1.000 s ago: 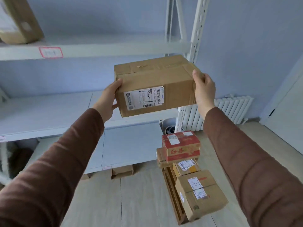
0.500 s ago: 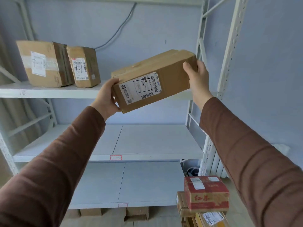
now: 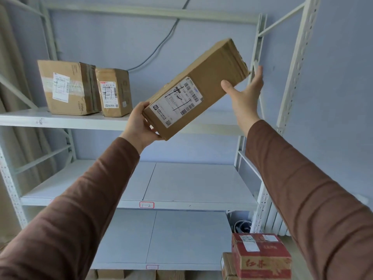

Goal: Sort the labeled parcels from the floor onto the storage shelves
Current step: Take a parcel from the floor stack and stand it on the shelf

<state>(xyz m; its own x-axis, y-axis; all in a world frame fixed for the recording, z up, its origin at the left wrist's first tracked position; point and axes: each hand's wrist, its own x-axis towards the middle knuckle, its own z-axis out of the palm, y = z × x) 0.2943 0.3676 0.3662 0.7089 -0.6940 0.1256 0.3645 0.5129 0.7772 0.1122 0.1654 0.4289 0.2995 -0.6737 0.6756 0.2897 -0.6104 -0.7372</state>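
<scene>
Long brown parcel (image 3: 198,88) held tilted in air before upper shelf (image 3: 66,122), right end raised. Left hand (image 3: 141,124) fingers clenched round lower end; right hand (image 3: 245,93) spread flat, supporting upper end. Shelf right of two standing boxes (image 3: 84,88) bare. Parcel label (image 3: 178,101): barcodes, digits partly legible. Middle shelf tag (image 3: 146,204) reads "1-2". Red carton (image 3: 261,257) bottom right.

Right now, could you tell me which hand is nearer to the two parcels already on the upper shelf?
Left. The left hand grips the held parcel just right of them; the right hand is farther right.
</scene>
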